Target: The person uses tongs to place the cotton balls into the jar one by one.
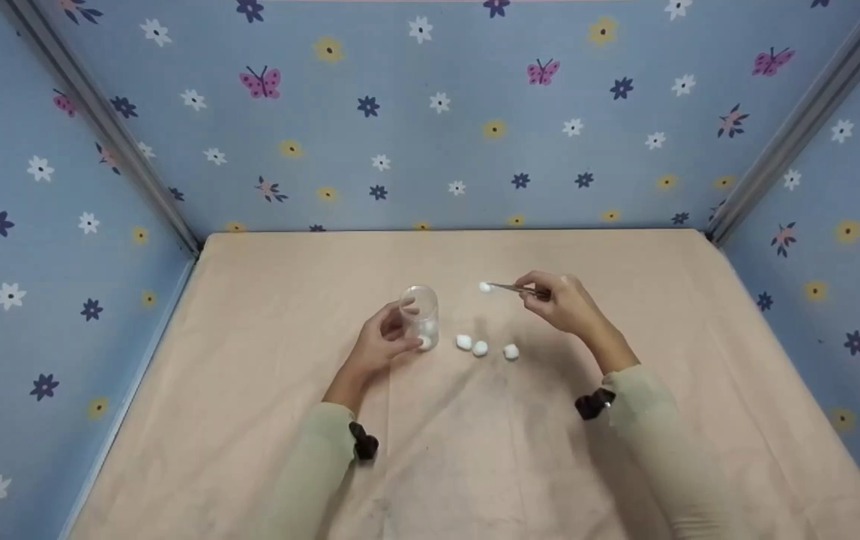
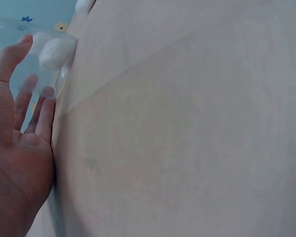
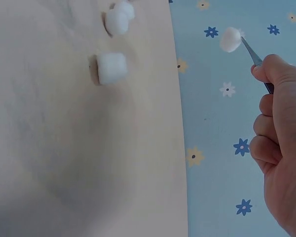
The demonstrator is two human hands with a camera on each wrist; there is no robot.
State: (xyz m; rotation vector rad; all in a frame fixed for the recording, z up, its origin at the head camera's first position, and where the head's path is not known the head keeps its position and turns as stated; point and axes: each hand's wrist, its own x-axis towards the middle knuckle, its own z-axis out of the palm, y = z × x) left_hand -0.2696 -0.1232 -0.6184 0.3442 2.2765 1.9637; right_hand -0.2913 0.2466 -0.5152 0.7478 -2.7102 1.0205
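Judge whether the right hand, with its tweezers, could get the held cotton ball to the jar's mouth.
Probably yes: the right hand holds the cotton ball in tweezers near the jar; the gap between looks clear, and the left hand grips the side.

A matt beige cloth is covering the surface (image 1: pixel 250 420), lying creased and faintly stained. The jar (image 1: pixel 420 315) on it is showing clear, glossy plastic. The cotton balls (image 1: pixel 480 347) beside the jar are looking soft and fluffy; the tweezers (image 1: pixel 513 288) are gleaming like thin metal.
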